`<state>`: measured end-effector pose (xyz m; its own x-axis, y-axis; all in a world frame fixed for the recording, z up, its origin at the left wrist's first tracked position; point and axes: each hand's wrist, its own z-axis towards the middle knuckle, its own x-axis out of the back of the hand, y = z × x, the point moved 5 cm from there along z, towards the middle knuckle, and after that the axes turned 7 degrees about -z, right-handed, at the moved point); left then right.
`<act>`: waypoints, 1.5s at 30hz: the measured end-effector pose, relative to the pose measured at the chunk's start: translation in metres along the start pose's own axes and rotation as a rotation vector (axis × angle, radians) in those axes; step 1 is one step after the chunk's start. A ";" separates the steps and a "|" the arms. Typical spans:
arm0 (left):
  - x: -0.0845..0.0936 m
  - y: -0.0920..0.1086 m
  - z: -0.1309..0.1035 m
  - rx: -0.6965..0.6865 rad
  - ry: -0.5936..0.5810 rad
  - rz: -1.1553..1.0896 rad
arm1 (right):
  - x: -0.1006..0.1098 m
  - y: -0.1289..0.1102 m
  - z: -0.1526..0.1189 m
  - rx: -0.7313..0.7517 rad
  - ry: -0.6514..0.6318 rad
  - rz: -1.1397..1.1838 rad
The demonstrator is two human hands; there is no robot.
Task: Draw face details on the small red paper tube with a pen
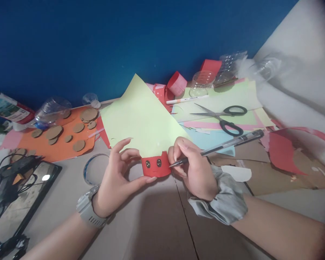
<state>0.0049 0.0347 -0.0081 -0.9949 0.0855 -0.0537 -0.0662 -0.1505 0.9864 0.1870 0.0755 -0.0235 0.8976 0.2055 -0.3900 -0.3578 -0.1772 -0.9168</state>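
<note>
Red paper band (155, 168), w/ two drawn black eyes, sits b/w the two hands, just above the desk (157, 224) or on it, can't tell which. Its long axis runs approx. L–R across the view, drawn side to the wearer. L hand (127, 168) grips it from the L end: thumb along the lower edge, other fingers curled up & round behind, so the grip is closed on it. R hand (193, 168) is closed round a pen (222, 146), tripod-style, at the band's R end. Key relation: pen tip is right at the band's R edge, pen's long axis sloping up & away to the R, i.e. crossing the band's axis at a shallow angle; tip touching or a hair off, can't tell. Drawn eyes lie L of the tip, so b/w tip & L fingers. Both hands are v. near the band. Pale green sheet (141, 115) is directly behind, its near corner hidden by the band. Scissors (219, 117) lie beyond the R hand, pointing L; clear ring (87, 169) is just L of the L hand.
</note>
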 end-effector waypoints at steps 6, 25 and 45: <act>-0.001 -0.008 0.000 0.085 -0.101 -0.094 | 0.001 0.000 -0.001 -0.028 0.017 -0.003; -0.001 -0.006 0.002 0.370 -0.146 -0.128 | -0.015 0.007 -0.014 -0.092 -0.304 -0.135; 0.005 -0.010 -0.006 0.254 -0.014 -0.127 | -0.012 0.005 -0.015 0.020 -0.184 -0.036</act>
<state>0.0004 0.0302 -0.0189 -0.9786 0.1014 -0.1790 -0.1674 0.1136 0.9793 0.1784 0.0575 -0.0225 0.8485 0.3839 -0.3642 -0.3328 -0.1479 -0.9313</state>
